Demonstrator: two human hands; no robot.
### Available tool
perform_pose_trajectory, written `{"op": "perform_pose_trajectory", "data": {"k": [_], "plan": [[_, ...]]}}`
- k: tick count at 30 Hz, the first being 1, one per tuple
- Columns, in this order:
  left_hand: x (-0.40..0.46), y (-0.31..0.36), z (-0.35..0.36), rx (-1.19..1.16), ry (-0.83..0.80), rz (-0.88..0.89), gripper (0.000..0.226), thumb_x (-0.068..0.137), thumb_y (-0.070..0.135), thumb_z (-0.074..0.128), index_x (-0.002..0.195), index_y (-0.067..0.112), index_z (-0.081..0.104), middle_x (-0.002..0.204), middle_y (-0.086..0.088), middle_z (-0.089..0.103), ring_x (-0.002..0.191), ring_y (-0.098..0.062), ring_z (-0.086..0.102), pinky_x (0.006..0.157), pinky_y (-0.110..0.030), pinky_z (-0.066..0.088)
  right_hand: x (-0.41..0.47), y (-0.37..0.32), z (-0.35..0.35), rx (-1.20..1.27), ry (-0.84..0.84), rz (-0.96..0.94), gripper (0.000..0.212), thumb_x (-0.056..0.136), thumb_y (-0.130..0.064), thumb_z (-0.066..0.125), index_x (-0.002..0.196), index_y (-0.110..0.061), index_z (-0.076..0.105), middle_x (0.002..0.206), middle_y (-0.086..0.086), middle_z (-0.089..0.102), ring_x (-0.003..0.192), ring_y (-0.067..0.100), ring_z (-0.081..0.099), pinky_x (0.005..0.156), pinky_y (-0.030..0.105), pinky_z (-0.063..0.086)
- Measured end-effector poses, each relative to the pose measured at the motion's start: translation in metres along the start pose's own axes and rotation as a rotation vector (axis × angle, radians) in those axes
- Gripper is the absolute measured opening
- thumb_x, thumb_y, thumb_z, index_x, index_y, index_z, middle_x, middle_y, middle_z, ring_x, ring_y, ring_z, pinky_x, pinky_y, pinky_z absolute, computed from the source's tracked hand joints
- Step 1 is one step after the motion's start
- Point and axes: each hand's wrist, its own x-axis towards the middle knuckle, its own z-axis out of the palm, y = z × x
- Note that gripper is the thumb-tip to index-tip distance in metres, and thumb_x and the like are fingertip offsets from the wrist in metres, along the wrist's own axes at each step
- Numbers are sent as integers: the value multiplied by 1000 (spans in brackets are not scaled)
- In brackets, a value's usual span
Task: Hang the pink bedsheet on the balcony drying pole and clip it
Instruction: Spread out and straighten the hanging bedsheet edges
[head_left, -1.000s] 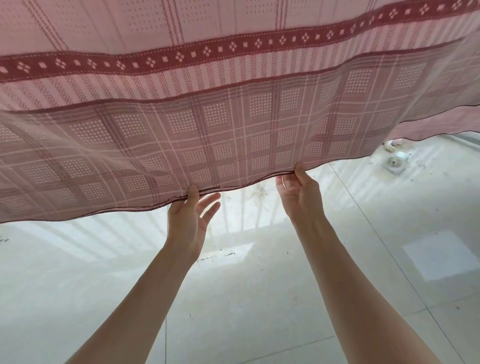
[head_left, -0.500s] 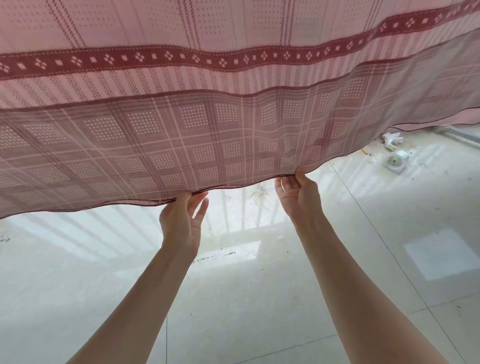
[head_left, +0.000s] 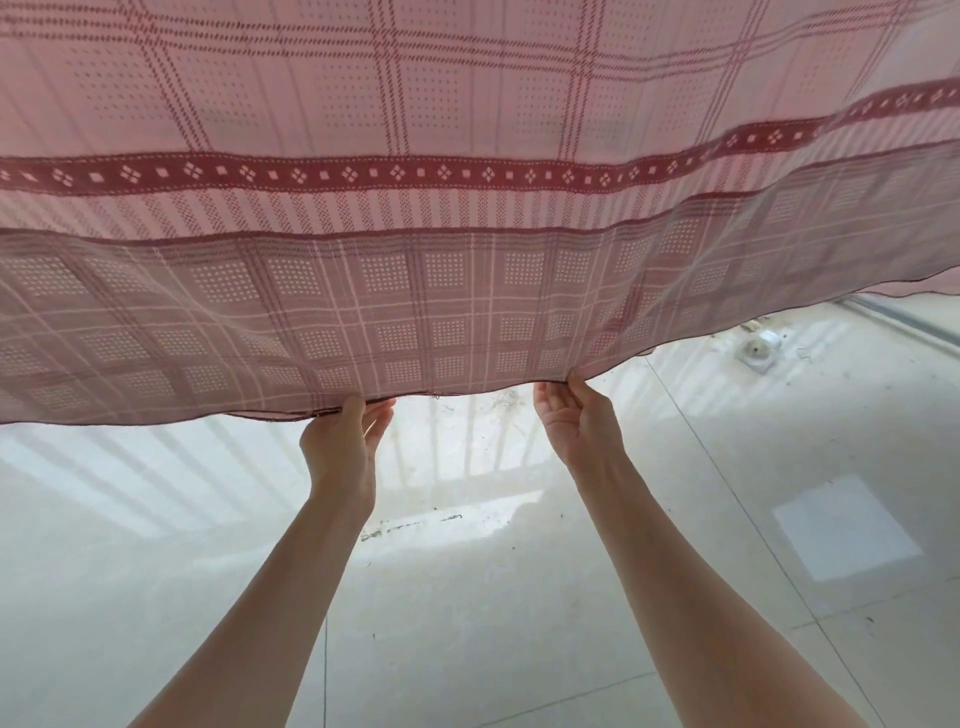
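A person's left hand (head_left: 343, 441) and right hand (head_left: 579, 415), apart, are each pinching the lower hem of the pink bedsheet (head_left: 467, 291) hanging above them, now lifted slightly higher, suggesting straightening before clipping.

Glossy pale tiled floor (head_left: 467, 597), small white round fitting (head_left: 758, 354) with scattered debris far right

1 pink bedsheet (head_left: 467, 291), 2 hands: left hand (head_left: 343, 447) & right hand (head_left: 582, 421), 1 tiled floor (head_left: 467, 597), 1 small white round obj (head_left: 759, 354) on it
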Motion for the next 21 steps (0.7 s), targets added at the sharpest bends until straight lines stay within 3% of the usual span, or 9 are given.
{"op": "perform_pose_trajectory", "data": {"k": [4, 7, 10, 13, 17, 19, 21], "plan": [[7, 2, -10, -100, 11, -36, 19, 87, 1, 52, 69, 8, 51, 73, -6, 60, 67, -13, 68, 72, -26, 54, -4, -7, 0, 50, -101, -47, 15, 90, 3, 48, 94, -4, 60, 91, 6, 66, 91, 17, 65, 79, 31, 52], [16, 6, -18, -159, 21, -42, 21, 86, 1, 52, 67, 7, 50, 66, -4, 62, 66, -14, 68, 71, -27, 54, -1, -18, 11, 14, -173, -126, 18, 78, 1, 59, 91, -11, 64, 98, 3, 65, 102, 17, 62, 86, 35, 52], [24, 11, -21, -166, 12, -42, 22, 86, 0, 51, 66, 8, 51, 58, 0, 65, 66, -15, 69, 69, -26, 54, 2, -28, 18, 5, -195, -96, 21, 78, -25, 70, 97, -19, 65, 122, 3, 57, 116, 21, 55, 92, 41, 49], [30, 14, -23, -151, 12, -46, 22, 86, -1, 52, 66, 8, 52, 58, -1, 66, 66, -16, 69, 68, -26, 55, 8, -36, 22, -28, -153, -93, 25, 79, -43, 68, 93, -22, 64, 118, 3, 54, 112, 22, 54, 85, 41, 51], [33, 16, -10, -214, 47, -93, 22, 86, -1, 51, 66, 9, 51, 58, -1, 64, 66, -15, 67, 70, -28, 54, 15, -59, 25, -27, -75, -134, 11, 79, -31, 70, 76, -20, 72, 103, 1, 52, 101, 20, 57, 80, 39, 52], [32, 14, 0, -283, 49, -136, 19, 86, 0, 51, 68, 9, 53, 61, 0, 66, 73, -16, 65, 73, -29, 53, 18, -75, 23, -22, -54, -151, 8, 82, -25, 67, 83, -18, 69, 103, 1, 54, 104, 19, 57, 89, 41, 50], [28, 8, 13, -354, -8, -187, 19, 86, 5, 48, 70, 13, 54, 81, 1, 69, 89, -15, 64, 82, -32, 50, 21, -91, 19, -25, -41, -171, 7, 86, -21, 62, 90, -16, 64, 104, 2, 56, 106, 19, 56, 95, 42, 47]]}}
